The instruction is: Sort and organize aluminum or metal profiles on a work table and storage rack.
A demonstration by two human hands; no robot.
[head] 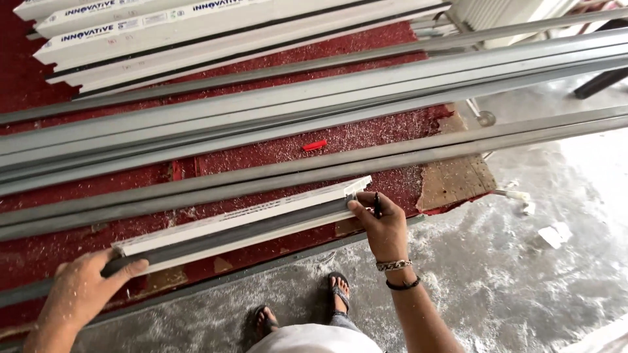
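A single head-worn camera looks steeply down, at close range, over a red workbench (275,153) and grey concrete floor (510,274).

A short profile piece (242,225) lies along the table's (458,183) near edge, long metal rails (314,167) behind it.

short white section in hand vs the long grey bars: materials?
White section: likely plastic (uPVC); matte white walls around a dark channel, both hands on its ends. Grey bars: probably metal, dull grey, thin-walled. Fine pale swarf on the red tabletop fits cutting; the source is unclear.
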